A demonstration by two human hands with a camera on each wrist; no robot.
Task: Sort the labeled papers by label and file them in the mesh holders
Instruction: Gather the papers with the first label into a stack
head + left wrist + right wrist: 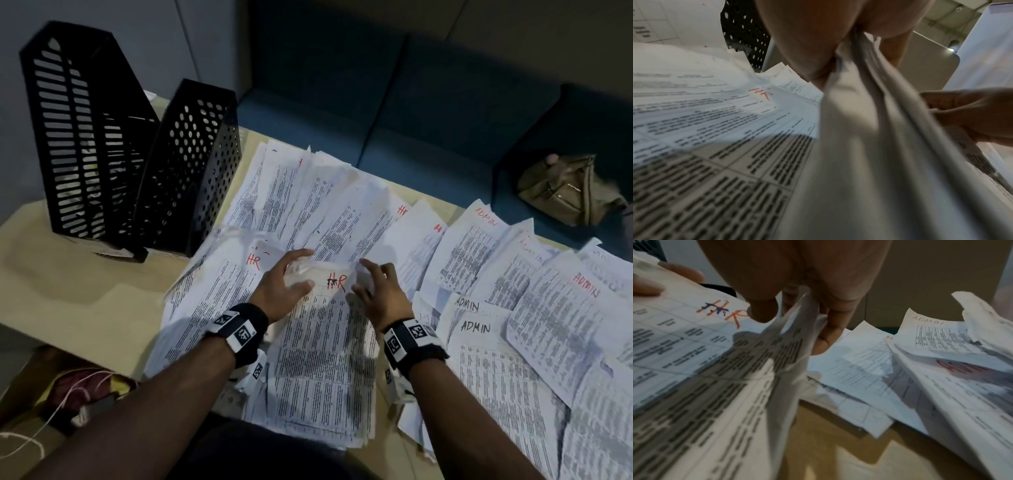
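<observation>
A stack of printed papers marked "HR" (325, 342) lies in front of me on the table. My left hand (291, 274) grips its top left edge and my right hand (373, 284) grips its top right edge. In the left wrist view, fingers (892, 52) curl over the sheets' edge. In the right wrist view, fingers (828, 331) pinch the stack beside the HR label (721, 311). Loose HR sheets (253, 258) fan out behind, and ADMIN sheets (476, 329) lie to the right. A slotted black holder (78, 137) and a perforated black holder (191, 171) stand upright at the far left.
The beige table (85, 281) shows bare wood at the left, in front of the holders. A dark blue sofa (411, 120) runs along the far side with a tan bag (568, 188) on it. A box with cloth and cords (68, 387) sits low at the left.
</observation>
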